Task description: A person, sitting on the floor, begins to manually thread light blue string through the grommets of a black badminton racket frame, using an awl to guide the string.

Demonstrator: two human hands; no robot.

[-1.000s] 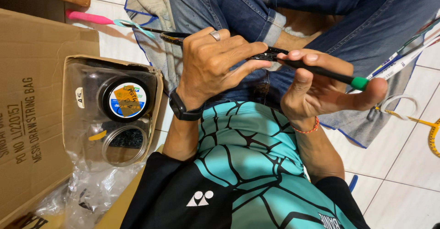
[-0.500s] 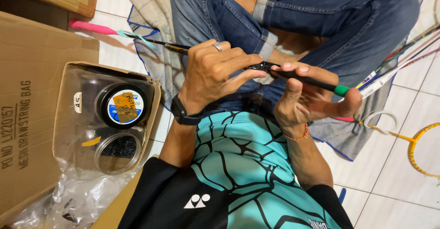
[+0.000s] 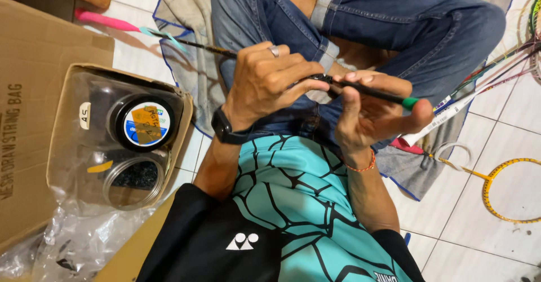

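Observation:
I sit cross-legged in blue jeans and a teal and black shirt. A thin black racket shaft lies across my lap. Its pink grip points to the upper left, and a green band marks the shaft at the right. My left hand, with a ring and a black watch, pinches the shaft from above. My right hand, with a red bracelet, holds the same shaft from below, one finger hooked over it.
At the left, an open cardboard box holds clear plastic jars, one with a black labelled lid. Crumpled plastic wrap lies below it. Other rackets and a yellow racket frame lie on the tiled floor at the right. A grey cloth is under my legs.
Both hands have kept hold of the shaft, and my right fingers have shifted slightly along it. The view has drifted, showing more of my legs and the floor at right.

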